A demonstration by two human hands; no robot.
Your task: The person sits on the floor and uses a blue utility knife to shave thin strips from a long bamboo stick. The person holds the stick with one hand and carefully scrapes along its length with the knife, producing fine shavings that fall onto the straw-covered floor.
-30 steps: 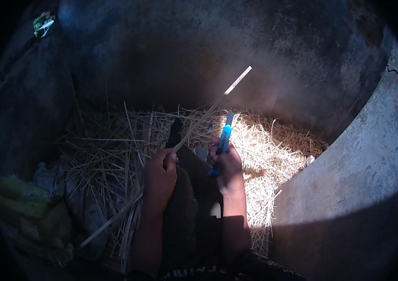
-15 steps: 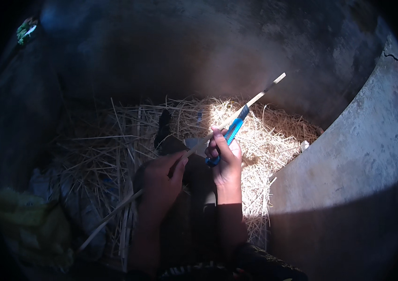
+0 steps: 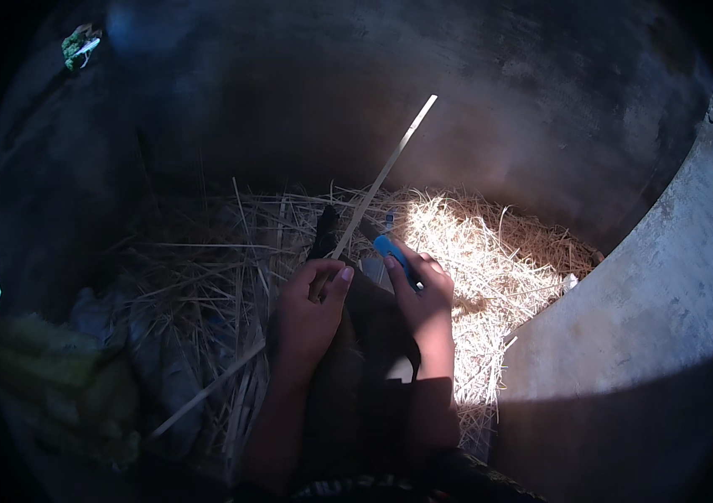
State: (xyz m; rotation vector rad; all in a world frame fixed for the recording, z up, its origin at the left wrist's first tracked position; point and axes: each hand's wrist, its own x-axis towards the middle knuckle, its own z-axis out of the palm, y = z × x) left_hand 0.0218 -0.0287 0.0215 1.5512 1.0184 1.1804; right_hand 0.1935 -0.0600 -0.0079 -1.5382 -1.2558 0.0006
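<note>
A long, thin pale strip (image 3: 390, 163), looking like split bamboo or wood, slants from the lower left up toward the back wall. My left hand (image 3: 308, 308) is closed around its middle, thumb and fingers pinching it. Just to the right, my right hand (image 3: 426, 293) grips a blue utility knife (image 3: 391, 251), its front end tilted up and left toward the strip. The knife's blade is too dark to make out clearly. A gap separates the knife's blue body from the strip.
Loose straw-like shavings (image 3: 482, 251) cover the ground beyond and around my hands, sunlit on the right. A dark wall (image 3: 289, 109) rises behind. On the right stands a curved grey concrete surface (image 3: 624, 293). A yellowish sack (image 3: 54, 386) lies at lower left.
The knife has left the strip's upper part and come down to the right, now tilting leftward. The strip stands more steeply, and my right hand no longer touches it.
</note>
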